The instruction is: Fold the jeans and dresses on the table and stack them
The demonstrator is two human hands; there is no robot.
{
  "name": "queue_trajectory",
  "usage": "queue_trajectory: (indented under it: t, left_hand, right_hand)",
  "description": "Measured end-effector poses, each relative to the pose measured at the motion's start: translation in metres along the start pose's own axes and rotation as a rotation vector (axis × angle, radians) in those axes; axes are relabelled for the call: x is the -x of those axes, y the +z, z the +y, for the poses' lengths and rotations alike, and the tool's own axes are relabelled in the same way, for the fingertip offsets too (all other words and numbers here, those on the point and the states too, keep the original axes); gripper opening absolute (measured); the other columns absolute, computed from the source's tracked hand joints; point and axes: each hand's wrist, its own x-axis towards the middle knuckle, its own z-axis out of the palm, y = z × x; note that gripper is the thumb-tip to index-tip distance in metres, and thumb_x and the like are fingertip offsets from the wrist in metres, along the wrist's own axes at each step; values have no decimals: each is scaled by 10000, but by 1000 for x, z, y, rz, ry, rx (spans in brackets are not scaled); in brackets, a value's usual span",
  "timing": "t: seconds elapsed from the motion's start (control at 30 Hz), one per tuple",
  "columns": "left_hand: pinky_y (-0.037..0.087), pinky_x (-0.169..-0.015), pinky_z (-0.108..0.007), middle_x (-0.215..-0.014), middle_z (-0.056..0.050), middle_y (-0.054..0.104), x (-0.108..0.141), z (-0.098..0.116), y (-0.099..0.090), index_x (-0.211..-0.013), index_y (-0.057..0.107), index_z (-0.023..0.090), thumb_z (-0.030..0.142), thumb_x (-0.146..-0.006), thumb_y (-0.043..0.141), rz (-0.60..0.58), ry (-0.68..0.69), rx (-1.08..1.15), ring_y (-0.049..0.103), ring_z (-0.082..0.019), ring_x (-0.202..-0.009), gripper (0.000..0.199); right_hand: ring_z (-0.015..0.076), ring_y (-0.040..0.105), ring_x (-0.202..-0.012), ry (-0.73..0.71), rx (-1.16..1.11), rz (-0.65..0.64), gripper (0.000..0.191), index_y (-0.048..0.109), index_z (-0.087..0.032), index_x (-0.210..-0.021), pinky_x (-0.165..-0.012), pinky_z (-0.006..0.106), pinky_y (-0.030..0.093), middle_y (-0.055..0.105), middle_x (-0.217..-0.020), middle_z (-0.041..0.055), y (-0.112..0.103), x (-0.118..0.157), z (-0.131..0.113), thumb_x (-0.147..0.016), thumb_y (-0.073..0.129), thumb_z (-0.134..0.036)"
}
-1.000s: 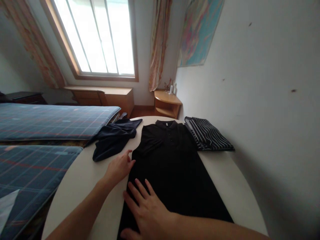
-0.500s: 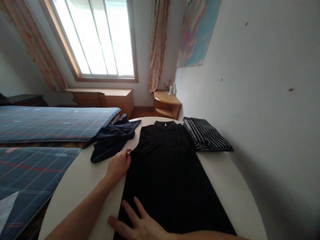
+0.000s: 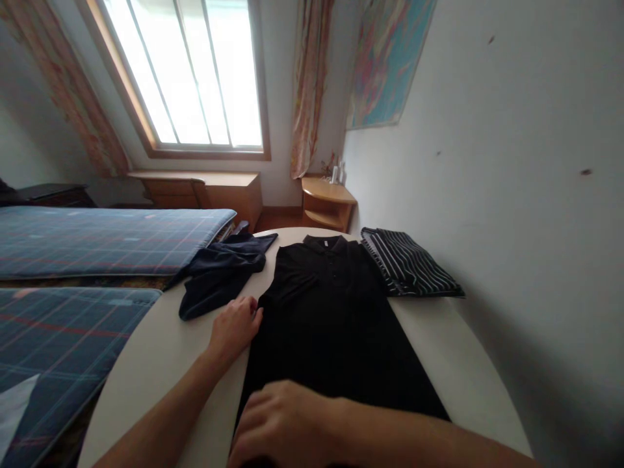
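A black short-sleeved polo shirt [image 3: 336,338] lies spread flat, with its collar at the far end and buttons facing up. My left hand [image 3: 237,327] is at its left edge by the sleeve, thumb and fingers pinched on the cloth. Lower on the same edge, my right hand [image 3: 290,419] is curled with knuckles up, closed on the near left part of the shirt. Its fingertips are partly hidden, and my right forearm covers the shirt's near end.
The shirt lies on a round white table [image 3: 141,377]. Folded striped cloth [image 3: 414,263] sits at the far right beside the wall. A crumpled dark navy garment [image 3: 219,276] lies at the left. Plaid-covered beds [image 3: 63,344] stand left of the table.
My right hand, spread over the shirt's left edge before, has curled its fingers in and closed. My left hand stays by the sleeve, fingers slightly more bent.
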Motion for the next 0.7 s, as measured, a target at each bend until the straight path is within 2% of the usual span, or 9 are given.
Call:
queue_trajectory:
  t: [0.03, 0.07, 0.13, 0.23, 0.3, 0.4, 0.53, 0.63, 0.7]
  left_hand:
    - [455, -752, -314, -947, -62, 706, 1, 0, -1, -893, 622, 200, 303, -956, 518, -8, 3, 3, 673, -241, -920, 159]
    - [452, -745, -312, -943, -58, 707, 2, 1, -1, -900, 619, 202, 296, -957, 516, -19, 3, 10, 675, -238, -918, 151]
    - [448, -724, -309, -921, -51, 710, 4, 3, -2, -910, 617, 205, 304, -962, 512, -40, -3, 18, 683, -235, -898, 153]
    - [449, -711, -315, -895, -56, 713, 7, 7, -4, -909, 617, 206, 345, -968, 503, -53, -2, 0, 689, -242, -877, 190]
    - [456, -721, -327, -890, -70, 715, 8, 8, -5, -906, 618, 200, 369, -970, 494, -55, -8, -31, 691, -258, -888, 219]
    - [471, -746, -345, -904, -94, 721, 12, 11, -7, -908, 620, 185, 345, -971, 481, -83, -3, -88, 693, -276, -921, 222]
    - [482, -733, -342, -933, -111, 728, 17, 15, -12, -957, 611, 174, 299, -977, 454, -133, -2, -135, 705, -280, -922, 202]
    - [482, -695, -338, -907, -106, 735, 21, 20, -17, -1015, 592, 179, 291, -975, 459, -181, -16, -130, 720, -281, -868, 179]
    - [479, -683, -335, -893, -101, 738, 23, 23, -20, -1040, 580, 182, 267, -968, 461, -202, -7, -108, 726, -280, -853, 163]
  right_hand:
    - [145, 692, -874, 162, 41, 82, 168, 690, -201, -919, -860, 245, 508, 754, -899, 13, -12, -2, 9, -947, 569, -314]
    - [153, 682, -822, 318, 79, 139, 152, 684, -192, -898, -809, 254, 509, 741, -862, 25, -25, -3, 19, -929, 583, -303]
    - [170, 665, -838, 577, 137, 265, 125, 684, -190, -916, -789, 272, 496, 730, -901, 43, -47, -3, 43, -920, 589, -272]
    - [187, 645, -969, 791, 186, 372, 150, 686, -186, -1020, -883, 288, 469, 719, -1014, 62, -68, -4, 83, -927, 582, -240]
    - [196, 633, -1031, 885, 229, 366, 200, 684, -180, -1078, -927, 300, 453, 707, -1087, 81, -74, -7, 105, -953, 558, -272]
    - [228, 624, -1112, 1028, 279, 284, 288, 677, -195, -1118, -941, 324, 451, 699, -1159, 99, -76, -18, 128, -975, 530, -398]
    - [298, 676, -1065, 1225, 269, 245, 456, 643, -159, -1141, -877, 386, 495, 719, -1113, 167, -80, -39, 145, -963, 477, -545]
    - [345, 677, -1092, 1379, 215, 214, 626, 560, -101, -1249, -882, 422, 511, 701, -1154, 232, -85, -53, 155, -892, 539, -614]
    - [349, 659, -1138, 1429, 187, 195, 689, 518, -81, -1296, -907, 421, 511, 676, -1205, 256, -86, -59, 161, -848, 607, -597]
